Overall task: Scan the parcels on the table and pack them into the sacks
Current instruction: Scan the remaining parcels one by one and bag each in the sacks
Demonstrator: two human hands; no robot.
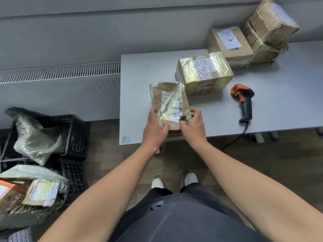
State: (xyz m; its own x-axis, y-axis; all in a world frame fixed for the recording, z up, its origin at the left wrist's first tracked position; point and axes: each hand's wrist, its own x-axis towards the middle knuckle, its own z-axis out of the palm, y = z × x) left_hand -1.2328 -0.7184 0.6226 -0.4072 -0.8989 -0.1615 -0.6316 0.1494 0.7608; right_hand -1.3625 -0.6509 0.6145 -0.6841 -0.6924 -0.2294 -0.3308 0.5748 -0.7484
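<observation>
The left hand (154,127) grips the parcel's near left corner, thumb on top and fingers curled round the left edge. The right hand (191,126) grips the near right corner the same way, thumb on the wrapped top. The parcel (167,100) is a flat brown carton under shiny clear film, with a white label facing up. It lies lengthwise over the near left part of the table (136,95), its near end at the front edge. It seems to rest on the top, though the blur leaves that unsure.

At 1 o'clock from the parcel, just beside its far corner, stands a taped box (204,72) in yellowish film with a handwritten label. At 3 o'clock, apart from both, a scanner (244,103) lies on its side, black with an orange head at its far end. Its cable (234,140) drops over the front edge. Further out at 1 o'clock a labelled box (229,42) touches a stack of crushed boxes (269,23) by the wall.

At 9 o'clock, on the floor well apart from the table, a sack (35,142) slumps over black crates (76,135). At 7 o'clock a second sack (26,173) lies open with packed parcels (42,191) showing in its mouth. A radiator (61,72) runs along the wall at 10 o'clock.
</observation>
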